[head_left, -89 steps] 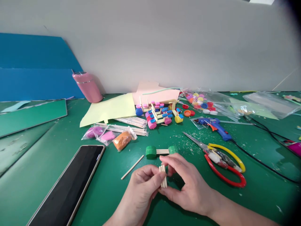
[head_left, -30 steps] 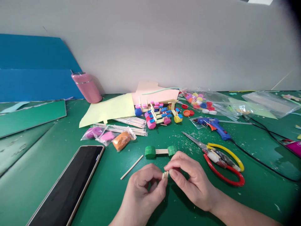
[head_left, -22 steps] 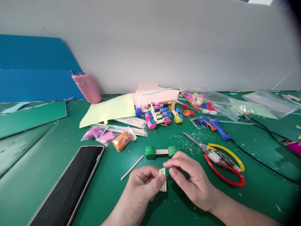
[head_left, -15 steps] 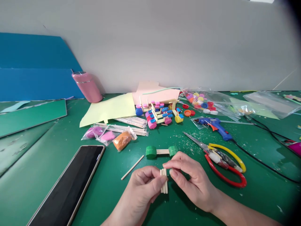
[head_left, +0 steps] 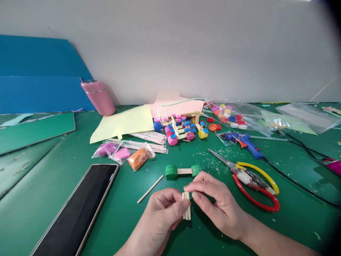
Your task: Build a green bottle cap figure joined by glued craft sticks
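Observation:
My left hand pinches a small row of short wooden sticks side by side between thumb and fingers. Beside it, my right hand has its index fingertip at the upper end of the sticks; thumb and index are a little apart and hold nothing I can see. Just beyond the hands lies a piece made of green bottle caps joined by short sticks. A single loose wooden stick rests on the green table to the left of my left hand.
At left lies a phone. Scissors and a blue glue gun with a black cord are at right. Farther back are bagged clay, small cap-and-stick models, bagged caps and a pink tumbler.
Almost nothing differs. The sticks and both hands keep the same hold and place, with only a slight shift of the whole view.

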Demonstrator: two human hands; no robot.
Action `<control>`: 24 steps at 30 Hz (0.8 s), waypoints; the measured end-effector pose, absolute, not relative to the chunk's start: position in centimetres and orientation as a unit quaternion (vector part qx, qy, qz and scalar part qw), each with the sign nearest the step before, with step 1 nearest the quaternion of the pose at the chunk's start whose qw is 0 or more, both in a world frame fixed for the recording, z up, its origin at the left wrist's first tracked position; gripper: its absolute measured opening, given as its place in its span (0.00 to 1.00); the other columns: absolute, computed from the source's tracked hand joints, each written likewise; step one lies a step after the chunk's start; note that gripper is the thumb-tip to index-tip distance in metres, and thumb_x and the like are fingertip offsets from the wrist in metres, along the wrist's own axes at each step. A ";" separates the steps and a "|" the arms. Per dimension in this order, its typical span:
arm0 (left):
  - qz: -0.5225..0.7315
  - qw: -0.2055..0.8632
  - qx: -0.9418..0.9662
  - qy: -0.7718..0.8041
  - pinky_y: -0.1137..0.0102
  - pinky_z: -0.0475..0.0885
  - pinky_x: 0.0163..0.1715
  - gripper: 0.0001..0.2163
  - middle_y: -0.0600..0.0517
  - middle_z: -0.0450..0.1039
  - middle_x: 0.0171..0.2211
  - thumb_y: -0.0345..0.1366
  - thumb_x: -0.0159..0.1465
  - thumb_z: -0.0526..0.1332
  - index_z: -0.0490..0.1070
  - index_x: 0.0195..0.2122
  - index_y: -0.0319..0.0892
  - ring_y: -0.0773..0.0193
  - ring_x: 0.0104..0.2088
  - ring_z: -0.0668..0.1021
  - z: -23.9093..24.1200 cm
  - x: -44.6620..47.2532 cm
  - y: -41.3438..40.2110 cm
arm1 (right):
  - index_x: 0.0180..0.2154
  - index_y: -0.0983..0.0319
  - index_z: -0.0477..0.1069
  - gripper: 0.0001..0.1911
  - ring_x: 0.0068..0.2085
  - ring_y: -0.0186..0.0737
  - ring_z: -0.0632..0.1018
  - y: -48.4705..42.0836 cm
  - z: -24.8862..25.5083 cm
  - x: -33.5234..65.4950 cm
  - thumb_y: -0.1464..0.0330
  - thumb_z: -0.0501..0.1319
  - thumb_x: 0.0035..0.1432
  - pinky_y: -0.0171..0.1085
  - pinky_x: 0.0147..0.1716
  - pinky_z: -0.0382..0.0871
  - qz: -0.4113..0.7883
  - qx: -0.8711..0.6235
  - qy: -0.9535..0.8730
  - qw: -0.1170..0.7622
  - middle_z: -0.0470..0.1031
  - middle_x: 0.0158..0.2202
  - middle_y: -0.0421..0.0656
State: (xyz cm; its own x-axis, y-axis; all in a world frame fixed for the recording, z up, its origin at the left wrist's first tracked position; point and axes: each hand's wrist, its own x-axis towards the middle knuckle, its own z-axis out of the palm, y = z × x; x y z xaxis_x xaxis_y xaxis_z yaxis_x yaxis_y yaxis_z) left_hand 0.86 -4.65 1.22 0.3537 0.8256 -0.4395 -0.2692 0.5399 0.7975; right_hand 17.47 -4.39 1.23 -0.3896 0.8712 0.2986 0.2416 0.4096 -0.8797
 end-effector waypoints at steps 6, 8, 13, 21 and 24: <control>0.381 0.721 0.359 0.454 0.76 0.50 0.18 0.12 0.59 0.59 0.15 0.39 0.49 0.67 0.68 0.18 0.37 0.74 0.18 0.56 1.9 1.2 -4.7 | 0.43 0.60 0.69 0.11 0.32 0.34 0.70 -4.4 1.5 17.5 0.73 0.53 0.60 0.34 0.31 0.66 0.404 -0.389 -0.722 0.405 0.66 0.34 0.42; 0.385 0.713 0.367 0.457 0.76 0.51 0.18 0.12 0.58 0.61 0.15 0.38 0.49 0.67 0.68 0.17 0.37 0.74 0.19 0.58 2.0 1.3 -4.8 | 0.42 0.60 0.69 0.10 0.32 0.34 0.70 -4.4 1.6 17.5 0.72 0.52 0.60 0.34 0.31 0.66 0.406 -0.401 -0.717 0.400 0.67 0.33 0.41; 0.380 0.721 0.354 0.458 0.76 0.51 0.19 0.11 0.58 0.60 0.16 0.38 0.51 0.66 0.68 0.19 0.38 0.74 0.19 0.57 1.8 0.9 -4.6 | 0.39 0.61 0.69 0.09 0.33 0.34 0.71 -4.3 1.7 17.4 0.70 0.51 0.62 0.34 0.32 0.65 0.409 -0.420 -0.712 0.386 0.68 0.33 0.41; 0.368 0.732 0.361 0.445 0.77 0.52 0.19 0.11 0.58 0.60 0.16 0.38 0.54 0.64 0.67 0.20 0.38 0.74 0.19 0.57 1.7 0.4 -4.4 | 0.37 0.61 0.69 0.10 0.32 0.35 0.71 -4.3 1.8 17.3 0.68 0.50 0.63 0.34 0.32 0.64 0.400 -0.424 -0.722 0.372 0.69 0.32 0.42; 0.363 0.649 0.470 0.476 0.75 0.56 0.21 0.10 0.56 0.63 0.19 0.38 0.56 0.61 0.68 0.21 0.39 0.72 0.21 0.61 2.0 0.5 -4.4 | 0.34 0.61 0.69 0.10 0.30 0.34 0.69 -4.3 1.8 17.3 0.68 0.51 0.62 0.33 0.29 0.63 0.390 -0.428 -0.726 0.371 0.67 0.29 0.40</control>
State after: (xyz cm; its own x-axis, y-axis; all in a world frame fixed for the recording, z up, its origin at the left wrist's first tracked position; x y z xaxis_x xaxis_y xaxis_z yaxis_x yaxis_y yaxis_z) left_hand 0.51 -4.43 1.96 0.2835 0.9181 -0.2770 -0.0228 0.2952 0.9552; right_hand 17.30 -4.33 1.76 -0.3581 0.9107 0.2057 0.3317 0.3300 -0.8838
